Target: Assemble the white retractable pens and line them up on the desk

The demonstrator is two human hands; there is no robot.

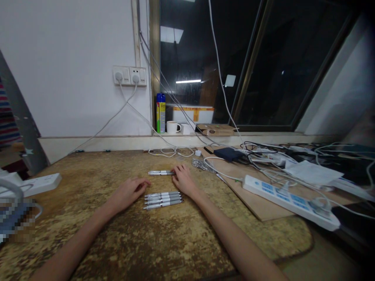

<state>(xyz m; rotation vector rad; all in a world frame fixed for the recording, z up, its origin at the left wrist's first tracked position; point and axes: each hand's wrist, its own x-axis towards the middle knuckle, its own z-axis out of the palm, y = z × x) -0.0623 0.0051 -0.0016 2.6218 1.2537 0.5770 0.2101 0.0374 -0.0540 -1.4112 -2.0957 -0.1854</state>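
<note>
Several white-and-grey pens (163,200) lie side by side in a row on the worn wooden table (123,246). Farther back, one single pen (159,173) lies crosswise, its grey end at the fingers of my right hand (184,180). Those fingers are bent around that end, and partly hide it. My left hand (130,191) rests near the left ends of the row, fingers loosely curved and thumb apart, with nothing in it.
On the right, a power strip (287,201) and tangled cables lie over a brown board (249,195). A silvery packet (202,164) sits beyond my right hand. Another white strip (43,185) is at left. A spray can (161,113) and mug (172,127) stand on the sill.
</note>
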